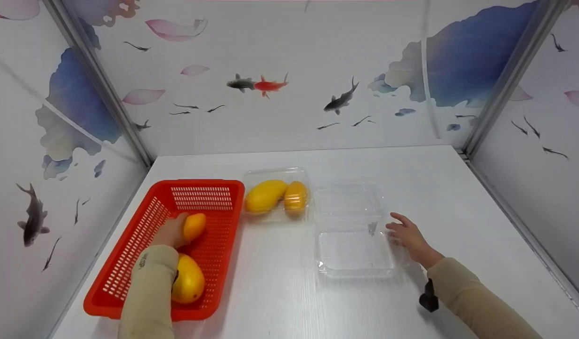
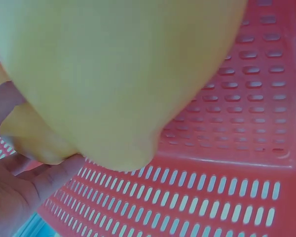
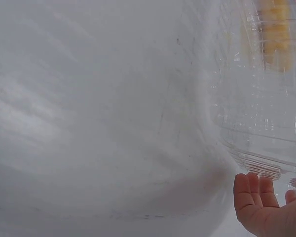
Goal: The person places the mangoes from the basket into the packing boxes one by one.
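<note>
My left hand is inside the red basket, gripping a yellow-orange mango from its left side. A larger yellow mango lies in the basket beside my left forearm, partly covered by the sleeve. This bigger mango fills much of the left wrist view, with the held one behind it. My right hand is at the right edge of an open clear plastic clamshell box. In the right wrist view its fingers are right at the ribbed plastic rim, loosely bent.
Behind the basket's right side, a clear plastic box contains two mangoes. All this stands on a white table, walled at the back and both sides by printed panels with metal corner posts.
</note>
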A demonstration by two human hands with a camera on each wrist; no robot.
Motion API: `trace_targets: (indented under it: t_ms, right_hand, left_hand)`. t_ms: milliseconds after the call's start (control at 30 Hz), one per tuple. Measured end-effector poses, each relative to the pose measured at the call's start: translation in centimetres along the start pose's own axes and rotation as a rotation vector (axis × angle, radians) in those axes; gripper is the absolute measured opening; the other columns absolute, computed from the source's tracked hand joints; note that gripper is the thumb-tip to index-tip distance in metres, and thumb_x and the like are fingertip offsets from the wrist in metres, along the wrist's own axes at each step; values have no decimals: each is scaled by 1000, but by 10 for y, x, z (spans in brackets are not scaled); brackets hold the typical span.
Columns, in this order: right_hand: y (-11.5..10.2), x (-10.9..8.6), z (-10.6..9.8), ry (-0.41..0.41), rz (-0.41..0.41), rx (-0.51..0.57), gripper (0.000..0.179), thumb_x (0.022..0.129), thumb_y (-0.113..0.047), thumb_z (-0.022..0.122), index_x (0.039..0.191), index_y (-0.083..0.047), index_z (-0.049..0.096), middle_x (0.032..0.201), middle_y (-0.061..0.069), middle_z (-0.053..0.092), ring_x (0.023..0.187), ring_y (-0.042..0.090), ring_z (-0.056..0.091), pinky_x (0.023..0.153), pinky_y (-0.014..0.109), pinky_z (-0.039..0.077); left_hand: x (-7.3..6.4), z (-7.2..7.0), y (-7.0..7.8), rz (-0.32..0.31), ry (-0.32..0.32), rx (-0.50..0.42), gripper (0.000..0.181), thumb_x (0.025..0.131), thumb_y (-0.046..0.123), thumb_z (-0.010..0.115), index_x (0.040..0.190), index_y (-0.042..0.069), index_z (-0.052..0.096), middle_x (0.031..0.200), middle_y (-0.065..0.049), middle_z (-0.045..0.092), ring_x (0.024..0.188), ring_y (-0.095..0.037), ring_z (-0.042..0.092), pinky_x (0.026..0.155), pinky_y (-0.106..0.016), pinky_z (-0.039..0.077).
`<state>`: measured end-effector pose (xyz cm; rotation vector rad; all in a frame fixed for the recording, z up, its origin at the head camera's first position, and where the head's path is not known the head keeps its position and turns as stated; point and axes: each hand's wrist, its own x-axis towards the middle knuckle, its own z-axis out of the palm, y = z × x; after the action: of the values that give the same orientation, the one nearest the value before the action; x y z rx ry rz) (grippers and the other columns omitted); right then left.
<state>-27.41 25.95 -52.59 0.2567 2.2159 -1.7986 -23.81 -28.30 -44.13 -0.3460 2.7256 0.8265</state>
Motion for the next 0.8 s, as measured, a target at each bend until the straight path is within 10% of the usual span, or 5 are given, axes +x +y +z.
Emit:
trace_targets:
  t_ms: [67,200,800]
  right_hand:
    - [1,0,0,-3,2,7,60,97,-21,42,146,-4,12,141,29,26,127,41,32,101,46,33]
    - [2,1,0,-9,-4,10,62,97,-23,43,146,-5,11,141,29,26,127,41,32,99,46,34]
    - [3,-1,-1,-27,-21,24,62,97,-23,42,147,-5,9,142,28,24,127,41,31,98,44,34]
  left_hand:
    - [27,0,-14,154,59,197,58,86,21,61,135,5,36,111,-21,52,99,-38,45,93,-56,35]
    - [49,-3,-21,159,49,204,63,84,24,64,137,8,34,115,-22,51,102,-39,44,93,-59,35]
    - [38,-25,26,210,39,102,77,80,30,65,141,6,26,124,-21,48,101,-34,47,90,-51,40]
